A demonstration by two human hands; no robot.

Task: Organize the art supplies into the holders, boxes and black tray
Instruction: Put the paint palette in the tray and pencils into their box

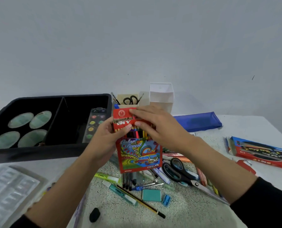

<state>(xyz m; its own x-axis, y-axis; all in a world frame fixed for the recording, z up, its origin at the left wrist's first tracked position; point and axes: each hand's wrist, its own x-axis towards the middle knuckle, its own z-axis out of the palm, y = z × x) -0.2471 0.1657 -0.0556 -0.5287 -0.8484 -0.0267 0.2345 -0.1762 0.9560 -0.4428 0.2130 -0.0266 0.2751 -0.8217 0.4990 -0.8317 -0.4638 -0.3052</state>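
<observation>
Holding the pencil box (138,155) — left hand (107,139) clamps its side, right hand (158,127) pinches its flap — black tray (38,153) part-filled, pens (127,180) unsorted.

The black tray (51,154) on the left has high walls, so a hand must go over them. Its right half has free room beside the paint strip (94,124). The red pencil box (139,155), held up in the middle, blocks the way to the wooden holder (127,105) and the white holder (161,99). A pile of pens and scissors (178,173) covers the table (245,129) below. There is bare table between the blue pouch (198,121) and the flat blue box (260,150).

Even, soft light — warped edges
</observation>
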